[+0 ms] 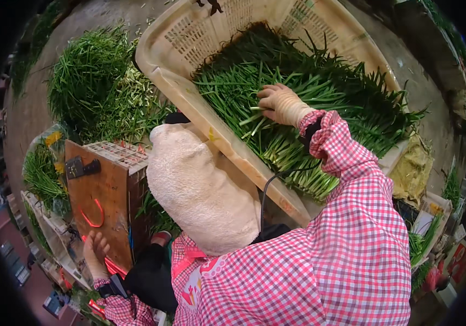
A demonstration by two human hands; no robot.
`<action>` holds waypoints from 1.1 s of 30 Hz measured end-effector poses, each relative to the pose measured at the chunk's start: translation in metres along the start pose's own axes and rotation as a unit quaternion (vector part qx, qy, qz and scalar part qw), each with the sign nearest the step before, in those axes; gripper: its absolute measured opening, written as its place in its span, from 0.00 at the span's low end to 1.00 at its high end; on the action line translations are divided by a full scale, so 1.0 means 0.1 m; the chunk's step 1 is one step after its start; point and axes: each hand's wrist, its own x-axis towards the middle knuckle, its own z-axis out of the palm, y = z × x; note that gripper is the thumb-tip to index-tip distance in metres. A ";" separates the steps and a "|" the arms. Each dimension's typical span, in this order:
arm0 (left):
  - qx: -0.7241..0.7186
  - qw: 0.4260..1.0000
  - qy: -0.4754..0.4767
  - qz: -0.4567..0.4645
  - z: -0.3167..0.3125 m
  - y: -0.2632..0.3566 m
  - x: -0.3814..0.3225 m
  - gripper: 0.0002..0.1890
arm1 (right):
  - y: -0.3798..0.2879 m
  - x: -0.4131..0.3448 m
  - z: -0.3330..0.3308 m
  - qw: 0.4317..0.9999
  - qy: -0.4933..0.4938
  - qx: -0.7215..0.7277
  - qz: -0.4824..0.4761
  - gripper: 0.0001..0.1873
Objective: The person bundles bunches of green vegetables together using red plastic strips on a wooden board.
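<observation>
My right hand (280,104) reaches into a large pale plastic crate (233,150) and curls over green garlic chives (253,73). A few pale stalk ends poke out beside its fingertips; the palm side is hidden. Down at the left, my left hand (96,248) is raised with its fingers slightly bent, and no object shows in it. It is nearest to a brown wooden board (106,195) and to bright red strips (114,267) just behind it. A red loop (93,214) is on the board's face. A cream towel (200,187) covers my lap.
A heap of loose greens (86,77) and cut stalk pieces (133,93) lie on the floor at left. Bagged greens (41,173) stand beyond the board, which carries a black fitting (82,167). A black cable (263,199) crosses the crate's edge. At right is a yellow sack (412,169).
</observation>
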 end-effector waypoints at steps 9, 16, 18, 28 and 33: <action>0.155 0.941 -0.186 0.235 2.04 1.48 -0.52 0.27 | 0.05 0.07 0.40 0.983 -0.139 -0.120 -0.001 0.20; 0.162 0.891 -0.281 0.316 2.75 1.79 -0.96 0.25 | 0.05 -0.47 0.00 0.986 -0.100 0.095 -0.095 0.30; 0.152 0.889 -0.303 0.308 2.92 1.80 -1.09 0.24 | -0.06 -0.64 -0.06 0.978 -0.180 0.065 -0.078 0.49; 0.106 0.874 -0.390 0.272 3.60 2.04 -1.23 0.23 | -0.33 -0.48 -0.18 0.943 -0.316 -0.093 -0.038 0.52; 0.025 0.823 -0.524 0.217 4.36 2.05 -0.98 0.26 | -0.29 -0.62 -0.16 0.929 -0.301 -0.182 -0.118 0.48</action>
